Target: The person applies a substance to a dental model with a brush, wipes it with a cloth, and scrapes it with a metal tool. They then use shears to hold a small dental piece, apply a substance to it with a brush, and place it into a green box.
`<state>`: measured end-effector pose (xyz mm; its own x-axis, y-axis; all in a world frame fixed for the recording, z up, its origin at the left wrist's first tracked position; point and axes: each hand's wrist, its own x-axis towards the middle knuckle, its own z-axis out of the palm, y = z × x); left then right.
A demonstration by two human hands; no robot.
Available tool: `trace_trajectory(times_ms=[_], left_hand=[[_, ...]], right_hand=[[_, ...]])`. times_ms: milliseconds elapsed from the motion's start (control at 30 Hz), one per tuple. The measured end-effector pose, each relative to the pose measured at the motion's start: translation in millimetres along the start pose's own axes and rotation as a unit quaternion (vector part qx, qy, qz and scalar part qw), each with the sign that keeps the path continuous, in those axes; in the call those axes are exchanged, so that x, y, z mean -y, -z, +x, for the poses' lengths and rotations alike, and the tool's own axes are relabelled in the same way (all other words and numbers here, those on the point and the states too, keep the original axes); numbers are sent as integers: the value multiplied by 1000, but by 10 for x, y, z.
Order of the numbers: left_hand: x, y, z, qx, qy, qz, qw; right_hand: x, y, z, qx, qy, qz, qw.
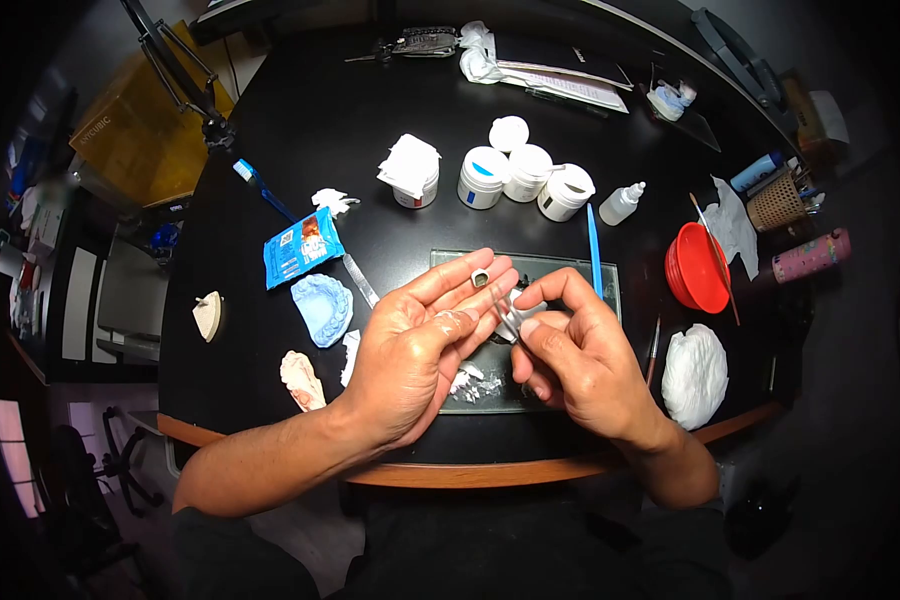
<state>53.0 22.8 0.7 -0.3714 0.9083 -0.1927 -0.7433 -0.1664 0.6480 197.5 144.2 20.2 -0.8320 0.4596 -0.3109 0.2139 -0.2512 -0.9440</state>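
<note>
My left hand [420, 350] is turned palm up with its fingers stretched out, and a small ring-like piece [480, 278] rests on the fingers. Close beside it, my right hand [585, 360] pinches a thin metal tool like tweezers [506, 318], its tips near the small piece. Both hands are over a glass plate [602, 285]. White crumbs [477, 384] lie on the plate below the hands. Something whitish behind the tool is partly hidden by my fingers.
White jars [482, 180] and a dropper bottle [622, 204] stand behind the plate. A red bowl [697, 268] and a white lump [695, 377] are right. Left are a blue dental cast [322, 310], a blue packet [303, 248] and a pale cast piece [207, 317].
</note>
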Motion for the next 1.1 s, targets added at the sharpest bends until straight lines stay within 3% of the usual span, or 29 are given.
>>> trace_trajectory(times_ms=[100,233,367,667,1100], left_hand=[[-7,-27,-7,-2,14,-30,999],[67,28,-21,20,30,-58,998],[145,45,-44,23,27,-92,995],[174,65,-63,47,31,-168,984],[180,56,-74,56,30,-166,984]], right_hand=[[-99,-78,66,-69,153,-93,981],[40,-120,53,-116,237,-317,911],[15,-161,112,-165,290,-361,871],[-33,-174,144,-206,346,-398,824],[-33,-184,143,-206,360,-398,818]])
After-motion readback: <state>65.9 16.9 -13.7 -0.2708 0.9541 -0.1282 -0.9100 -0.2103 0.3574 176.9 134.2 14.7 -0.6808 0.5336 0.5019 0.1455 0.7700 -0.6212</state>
